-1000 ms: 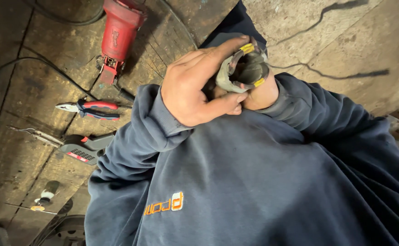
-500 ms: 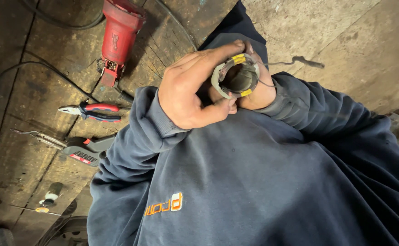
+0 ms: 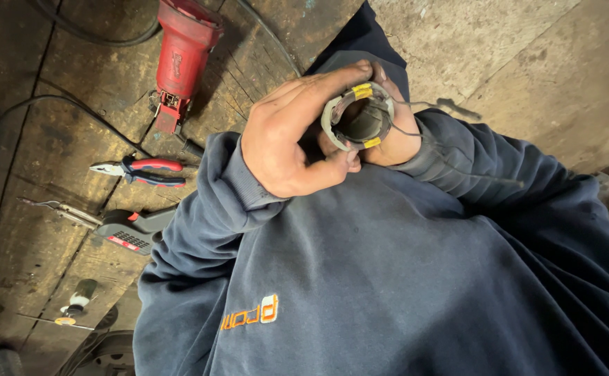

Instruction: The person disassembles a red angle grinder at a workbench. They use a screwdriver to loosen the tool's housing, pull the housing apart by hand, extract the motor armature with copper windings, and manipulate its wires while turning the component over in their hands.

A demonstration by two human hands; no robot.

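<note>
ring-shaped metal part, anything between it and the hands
Nothing visible: the ring-shaped metal part sits directly in both hands, the left hand wrapping it from the left side and the right hand backing it from behind.

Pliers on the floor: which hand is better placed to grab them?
Left, probably. The left hand is on the same side as the pliers, and the right hand cups the wound ring from behind.
</note>
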